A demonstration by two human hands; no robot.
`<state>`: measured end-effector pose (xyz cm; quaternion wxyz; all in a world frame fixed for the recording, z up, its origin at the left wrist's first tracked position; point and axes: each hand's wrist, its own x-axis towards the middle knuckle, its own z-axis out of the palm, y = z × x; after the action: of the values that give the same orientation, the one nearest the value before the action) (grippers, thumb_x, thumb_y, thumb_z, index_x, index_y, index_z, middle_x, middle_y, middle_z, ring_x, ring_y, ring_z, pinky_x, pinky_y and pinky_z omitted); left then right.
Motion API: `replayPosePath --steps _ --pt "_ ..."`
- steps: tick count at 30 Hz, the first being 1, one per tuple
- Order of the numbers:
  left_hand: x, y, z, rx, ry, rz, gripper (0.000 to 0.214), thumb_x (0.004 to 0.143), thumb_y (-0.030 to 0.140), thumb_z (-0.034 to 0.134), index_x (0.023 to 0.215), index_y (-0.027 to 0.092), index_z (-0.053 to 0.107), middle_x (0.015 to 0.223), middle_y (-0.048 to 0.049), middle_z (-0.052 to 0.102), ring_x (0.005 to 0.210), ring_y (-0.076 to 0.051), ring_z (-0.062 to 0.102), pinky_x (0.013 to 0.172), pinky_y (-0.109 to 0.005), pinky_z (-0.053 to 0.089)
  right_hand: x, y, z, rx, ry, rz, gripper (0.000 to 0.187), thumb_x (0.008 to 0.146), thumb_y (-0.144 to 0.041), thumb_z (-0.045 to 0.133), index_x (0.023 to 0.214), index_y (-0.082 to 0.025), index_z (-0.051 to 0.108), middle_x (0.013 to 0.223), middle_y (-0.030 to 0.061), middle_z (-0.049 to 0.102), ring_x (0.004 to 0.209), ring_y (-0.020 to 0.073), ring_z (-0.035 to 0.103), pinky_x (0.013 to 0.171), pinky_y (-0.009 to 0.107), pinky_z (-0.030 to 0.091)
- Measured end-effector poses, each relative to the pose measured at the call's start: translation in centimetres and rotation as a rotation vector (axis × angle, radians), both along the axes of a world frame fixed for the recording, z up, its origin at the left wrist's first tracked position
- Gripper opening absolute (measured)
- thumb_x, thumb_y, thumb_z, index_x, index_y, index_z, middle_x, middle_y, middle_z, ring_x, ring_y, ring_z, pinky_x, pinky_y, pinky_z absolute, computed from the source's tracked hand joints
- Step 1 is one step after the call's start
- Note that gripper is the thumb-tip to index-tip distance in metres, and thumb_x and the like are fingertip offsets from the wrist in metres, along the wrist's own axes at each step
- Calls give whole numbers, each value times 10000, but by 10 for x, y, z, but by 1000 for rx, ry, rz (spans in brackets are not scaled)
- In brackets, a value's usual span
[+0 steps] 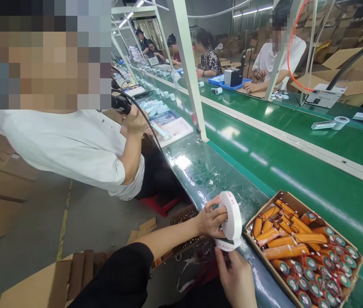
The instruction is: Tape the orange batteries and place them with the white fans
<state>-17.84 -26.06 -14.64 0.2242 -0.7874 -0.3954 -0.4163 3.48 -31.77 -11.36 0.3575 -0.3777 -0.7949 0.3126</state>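
Tape: white red-printed paper tape roll [232,216], on edge over the green bench [200,171].
Left hand [211,220]: you grip the roll, fingers curled.
Right hand [236,276]: you pinch its loose end.
Progress: short strip drawn off; orange cylindrical cells [284,251] lie untouched in the brown cardboard box [261,209].

Ahead: the table [200,171], under clear film, lies bare as far as the white post [189,72].
Right: a cardboard box [262,208] packed with orange cells stands just beside the tape roll [232,216] and bars a sideways pass at table height.
Beyond the box: the green belt [296,171] is bare and open.
Left: a co-worker [72,145] leans at the table edge, well apart from the left hand [211,220], with open floor [104,222] between.
Near side: the right hand [235,273] sits close under the roll, leaving only a narrow gap.
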Motion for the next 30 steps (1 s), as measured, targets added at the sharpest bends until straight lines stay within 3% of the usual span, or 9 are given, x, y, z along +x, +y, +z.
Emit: replayPosePath --steps 4,9,16,21,26,30 --pt "1 3 8 -16 32 6 508 953 627 642 1175 171 651 1031 -110 744 1061 -277 701 1227 -516 479 -1 1 9 -58 64 11 430 1147 -483 513 1008 -179 785 694 94 742 506 203 680 497 261 488" --pt "1 5 14 -36 7 38 613 947 702 595 1236 162 608 1067 -136 734 1010 -312 705 1206 -570 455 -1 1 15 -23 51 32 459 1151 -470 500 841 -206 713 638 55 685 464 163 600 492 247 426" --pt "-4 0 13 -134 48 79 750 896 816 636 1261 161 627 1128 -168 727 1155 -374 663 1205 -596 431 -2 1 22 -43 62 41 462 1155 -444 498 779 -220 647 597 8 631 451 138 555 480 239 398" --pt "-3 -1 18 -138 7 60 706 964 734 594 1286 108 644 1186 -196 719 1246 -370 607 1229 -578 414 -1 -5 15 -97 92 -2 423 1118 -513 563 796 -240 576 553 -22 604 414 140 565 445 230 400" --pt "-2 -1 12 -140 -28 81 764 866 750 719 1304 126 676 1162 -176 724 1338 -409 494 1250 -585 376 1 -8 11 -108 125 -49 396 1107 -466 593 790 -252 490 519 -69 543 378 111 521 409 199 383" --pt "-5 -3 5 -208 -2 112 778 826 765 740 1311 159 687 1158 -164 731 1341 -413 482 1255 -595 357 -1 -4 20 -59 158 -32 322 1110 -373 586 822 -230 584 640 -31 589 489 113 566 488 186 467"
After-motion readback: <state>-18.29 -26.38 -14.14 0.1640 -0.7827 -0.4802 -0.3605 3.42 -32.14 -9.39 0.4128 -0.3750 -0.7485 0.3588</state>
